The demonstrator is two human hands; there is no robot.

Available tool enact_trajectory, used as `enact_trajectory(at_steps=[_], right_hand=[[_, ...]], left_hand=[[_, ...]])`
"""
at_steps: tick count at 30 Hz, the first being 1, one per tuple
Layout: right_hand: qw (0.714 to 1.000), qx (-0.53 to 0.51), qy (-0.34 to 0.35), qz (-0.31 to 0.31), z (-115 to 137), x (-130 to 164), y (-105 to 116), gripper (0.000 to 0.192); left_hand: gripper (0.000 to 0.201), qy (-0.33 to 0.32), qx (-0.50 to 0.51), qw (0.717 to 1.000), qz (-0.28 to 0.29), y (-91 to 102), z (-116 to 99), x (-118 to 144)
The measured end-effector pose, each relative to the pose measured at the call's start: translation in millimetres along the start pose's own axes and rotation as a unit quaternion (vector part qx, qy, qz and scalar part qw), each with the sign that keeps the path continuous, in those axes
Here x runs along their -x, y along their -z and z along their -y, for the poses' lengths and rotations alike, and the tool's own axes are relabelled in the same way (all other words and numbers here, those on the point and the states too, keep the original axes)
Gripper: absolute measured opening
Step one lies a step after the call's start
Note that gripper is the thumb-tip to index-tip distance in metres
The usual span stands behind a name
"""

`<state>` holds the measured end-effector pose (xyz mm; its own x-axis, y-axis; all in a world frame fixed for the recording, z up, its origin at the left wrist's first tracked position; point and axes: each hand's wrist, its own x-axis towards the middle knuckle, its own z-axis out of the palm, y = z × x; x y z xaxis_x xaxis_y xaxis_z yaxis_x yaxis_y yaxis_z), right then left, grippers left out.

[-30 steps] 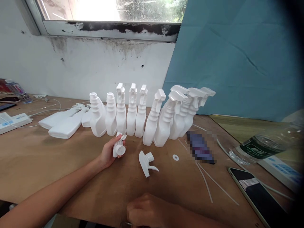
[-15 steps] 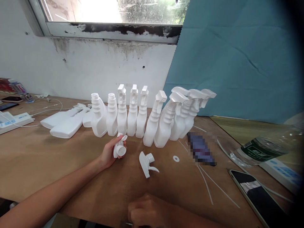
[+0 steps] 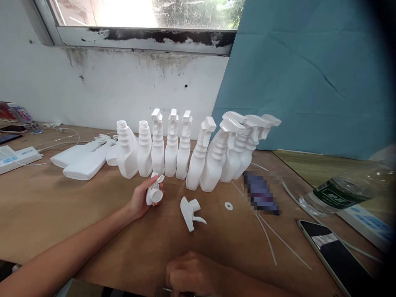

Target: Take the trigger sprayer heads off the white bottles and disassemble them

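The brown tabletop [image 3: 111,255] looks like smooth wooden board with a dull sheen. Towards its back edge, the white ribbed-neck spray bottles [image 3: 196,165] appear to be smooth plastic, semi-matt along their bodies. Nearer the front edge, the loose white plastic trigger head [image 3: 187,214] is smooth and slightly glossy. Near the right edge, the black-screened phone [image 3: 335,255] has a shiny, reflective front, and the clear green-labelled bottle [image 3: 338,194] is glossy, see-through plastic. Beyond the back edge, the blue sheet [image 3: 303,78] resembles matt, lightly creased cloth.
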<state>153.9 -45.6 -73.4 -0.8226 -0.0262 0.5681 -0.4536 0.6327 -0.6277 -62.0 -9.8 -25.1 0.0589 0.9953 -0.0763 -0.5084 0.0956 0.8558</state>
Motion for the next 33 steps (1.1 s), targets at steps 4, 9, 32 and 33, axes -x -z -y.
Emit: enact_trajectory(at_steps=[4,9,32,33], right_hand=[[0.999,0.019,-0.020,0.016,-2,3,-3,0.020],[0.999,0.027,-0.014,0.027,-1,3,-4,0.020],[0.985,0.003,-0.063,-0.159,12,-9,3,0.014],[0.975,0.010,-0.093,-0.199,16,-10,5,0.010]], left_hand=[[0.034,-0.003,0.002,1.000,-0.002,-0.4,-1,0],[0.035,-0.003,0.003,1.000,0.000,-1.6,-2,1],[0.035,0.022,0.002,1.000,0.010,-3.1,1,4],[0.035,0.026,0.003,1.000,0.012,-3.4,2,4]])
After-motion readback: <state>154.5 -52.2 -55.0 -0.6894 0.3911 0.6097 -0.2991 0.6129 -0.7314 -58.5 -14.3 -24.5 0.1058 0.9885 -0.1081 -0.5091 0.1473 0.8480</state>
